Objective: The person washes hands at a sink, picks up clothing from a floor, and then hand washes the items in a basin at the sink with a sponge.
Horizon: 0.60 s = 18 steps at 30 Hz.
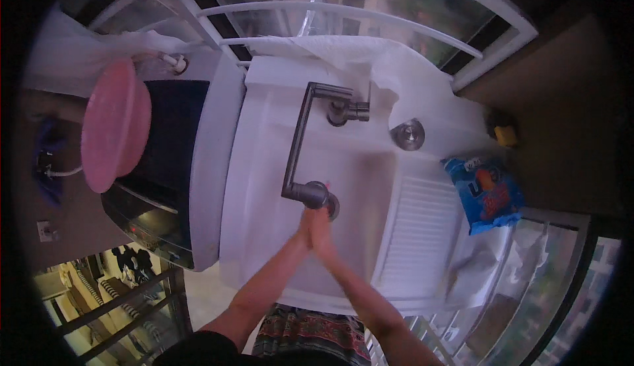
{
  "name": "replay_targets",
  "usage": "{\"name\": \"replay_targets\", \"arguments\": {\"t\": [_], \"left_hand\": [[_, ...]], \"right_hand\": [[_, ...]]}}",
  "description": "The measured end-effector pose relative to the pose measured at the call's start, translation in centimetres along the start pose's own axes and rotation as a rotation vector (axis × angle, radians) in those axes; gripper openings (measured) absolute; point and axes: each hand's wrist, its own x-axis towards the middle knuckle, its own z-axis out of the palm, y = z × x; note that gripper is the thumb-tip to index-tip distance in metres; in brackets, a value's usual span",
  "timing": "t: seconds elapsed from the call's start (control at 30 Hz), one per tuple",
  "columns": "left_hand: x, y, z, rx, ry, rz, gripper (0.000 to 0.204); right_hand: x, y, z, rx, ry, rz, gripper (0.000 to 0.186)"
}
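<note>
from where i stand: faucet, dark grey metal, mounted at the far side of the sink. its jointed arm goes left, runs toward the near side, then bends right to a round spout head. left hand and right hand together just under that head, partly hidden by it; water flow cannot be made out. sink: white, wide basin, ribbed washboard along its right. round drain beside the head, partly covered.
</note>
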Motion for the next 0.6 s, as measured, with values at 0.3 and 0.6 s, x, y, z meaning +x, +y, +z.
{"name": "replay_targets", "arguments": {"t": [0.3, 0.6], "left_hand": [[0.4, 1.4, -0.2, -0.026, -0.353, 0.308, 0.061], [1.3, 3.8, 0.5, -0.317, -0.385, 0.1, 0.057]], "right_hand": [[1.9, 0.6, -0.3, -0.63, 0.188, -0.31, 0.041], [13.0, -15.7, -4.4, -0.968, 0.486, -0.415, 0.034]]}}
